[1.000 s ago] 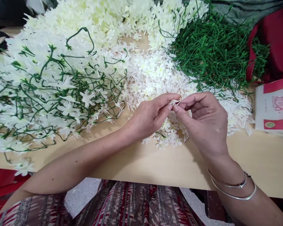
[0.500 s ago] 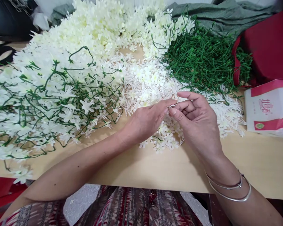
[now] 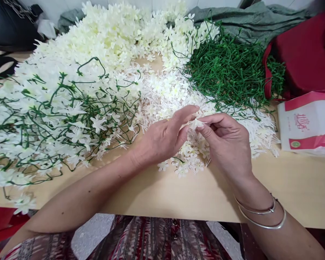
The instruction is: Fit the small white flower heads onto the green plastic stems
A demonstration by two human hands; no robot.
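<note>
My left hand (image 3: pixel 165 137) and my right hand (image 3: pixel 227 144) meet fingertip to fingertip over a wooden table (image 3: pixel 300 187). Between them they pinch a small white artificial flower (image 3: pixel 195 123). Both hands are closed in a pinch on it. Beneath them lies a heap of loose white flower heads with thin stamens (image 3: pixel 173 94). To the left spreads a mass of green stems with white flowers attached (image 3: pixel 59 108). A pile of bare green plastic stems (image 3: pixel 230 68) lies at the upper right. Two silver bangles sit on my right wrist.
A white and red box (image 3: pixel 308 122) lies at the right table edge. A red bag (image 3: pixel 306 54) and green cloth (image 3: pixel 249 18) sit behind the bare stems. More cream flowers (image 3: pixel 111 32) are piled at the back. My patterned clothing shows below the table's near edge.
The view has tilted slightly down. My fingers have shifted on the small flower, and the white petals now show between the fingertips. Both hands stay in the same place.
</note>
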